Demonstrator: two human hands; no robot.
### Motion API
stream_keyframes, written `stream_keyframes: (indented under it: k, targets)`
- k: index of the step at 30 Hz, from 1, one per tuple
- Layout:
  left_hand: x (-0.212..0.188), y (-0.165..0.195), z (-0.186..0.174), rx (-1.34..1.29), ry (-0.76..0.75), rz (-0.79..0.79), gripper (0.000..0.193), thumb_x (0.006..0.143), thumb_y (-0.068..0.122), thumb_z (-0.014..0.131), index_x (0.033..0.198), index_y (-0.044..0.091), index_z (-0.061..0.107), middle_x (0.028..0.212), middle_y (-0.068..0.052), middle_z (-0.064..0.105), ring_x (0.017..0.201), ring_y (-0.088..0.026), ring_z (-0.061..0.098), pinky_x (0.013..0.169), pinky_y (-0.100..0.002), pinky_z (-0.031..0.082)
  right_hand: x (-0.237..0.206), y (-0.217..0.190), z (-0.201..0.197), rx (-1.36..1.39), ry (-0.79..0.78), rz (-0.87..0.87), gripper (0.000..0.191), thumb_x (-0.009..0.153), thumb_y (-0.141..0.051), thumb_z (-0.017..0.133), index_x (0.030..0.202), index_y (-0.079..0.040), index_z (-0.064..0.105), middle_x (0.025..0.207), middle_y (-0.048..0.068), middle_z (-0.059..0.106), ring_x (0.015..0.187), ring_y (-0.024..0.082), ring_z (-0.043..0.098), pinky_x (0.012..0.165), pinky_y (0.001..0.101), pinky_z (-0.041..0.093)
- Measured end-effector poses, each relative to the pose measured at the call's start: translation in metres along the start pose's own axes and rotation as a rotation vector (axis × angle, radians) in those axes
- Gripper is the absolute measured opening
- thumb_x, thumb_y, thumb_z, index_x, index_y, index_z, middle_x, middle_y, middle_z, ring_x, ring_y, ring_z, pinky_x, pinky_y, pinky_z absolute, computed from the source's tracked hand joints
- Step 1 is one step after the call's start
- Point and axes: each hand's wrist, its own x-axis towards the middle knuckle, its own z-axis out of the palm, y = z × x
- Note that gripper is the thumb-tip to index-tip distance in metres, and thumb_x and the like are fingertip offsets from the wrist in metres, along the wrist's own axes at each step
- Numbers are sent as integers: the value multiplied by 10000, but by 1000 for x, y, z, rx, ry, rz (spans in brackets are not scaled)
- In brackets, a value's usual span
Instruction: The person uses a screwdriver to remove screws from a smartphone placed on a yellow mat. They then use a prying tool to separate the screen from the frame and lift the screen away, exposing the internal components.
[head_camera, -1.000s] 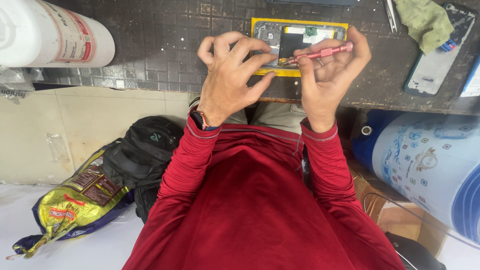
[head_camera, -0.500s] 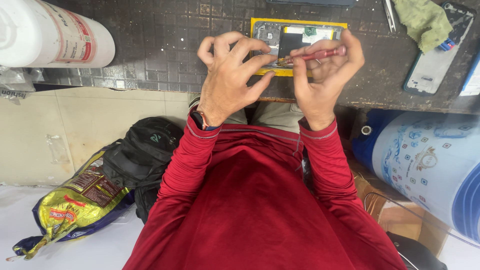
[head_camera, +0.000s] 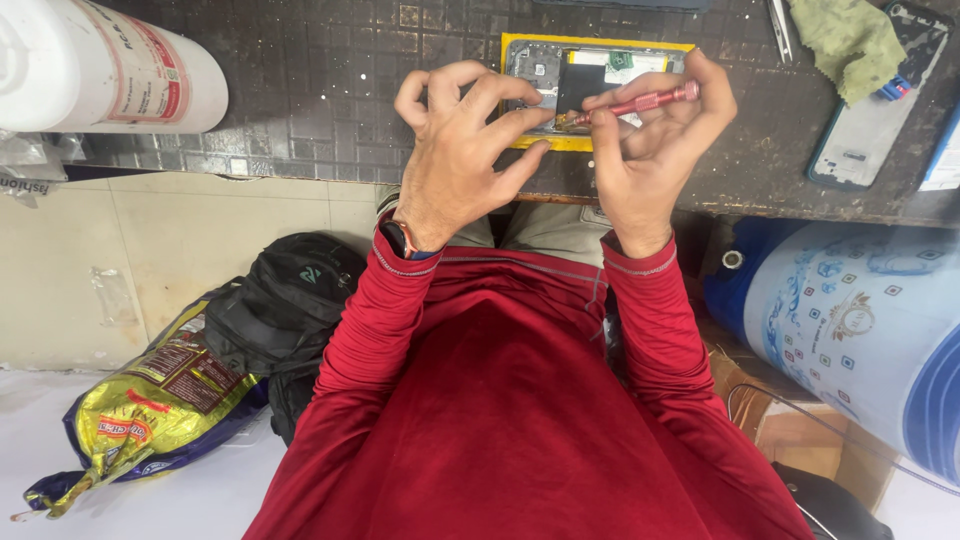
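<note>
The right hand (head_camera: 650, 150) is pinching a red screwdriver (head_camera: 640, 103) between thumb and fingers, tip angling down-left. Just beside it, the left hand (head_camera: 465, 150) is curling, fingertips (head_camera: 535, 152) pressing the yellow-framed opened phone (head_camera: 590, 62) — lying directly under both hands on the dark tiled counter (head_camera: 320, 90). Farther right — a green cloth (head_camera: 850, 40).
</note>
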Motion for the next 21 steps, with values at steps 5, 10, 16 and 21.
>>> stream_keyframes:
  k: [5, 10, 16, 21]
  targets:
    - [0, 1, 0, -1, 1, -3, 259, 900, 264, 856, 1136, 210, 763, 1253, 95, 640, 1245, -210, 471, 1070, -466, 222, 7, -16, 6, -82, -65, -62, 659, 1076, 206, 646, 1479, -134, 250, 1176, 130, 550, 1022, 203, 672, 956, 320, 634]
    - [0, 0, 0, -4, 8, 0, 257, 895, 250, 854, 1128, 199, 760, 1254, 89, 642, 1250, -212, 478, 1066, -471, 225, 25, -66, 6, -609, -315, -137, 323, 1008, 80, 768, 1208, -37, 543, 1118, 110, 661, 969, 194, 699, 885, 329, 601]
    - [1, -1, 2, -10, 18, -3, 246, 896, 244, 859, 1118, 206, 760, 1248, 95, 644, 1245, -211, 478, 1058, -467, 229, 55, -118, 10, -1149, -482, -350, 218, 1021, -211, 798, 1091, -104, 622, 933, 30, 593, 863, 243, 615, 628, 352, 486]
    - [0, -1, 2, -21, 7, -4, 260, 886, 253, 862, 1115, 196, 751, 1253, 88, 640, 1248, -217, 477, 1062, -473, 230, 77, -142, 12, -1100, -623, -284, 140, 987, -146, 750, 1086, -117, 655, 874, 14, 600, 833, 222, 616, 586, 362, 497]
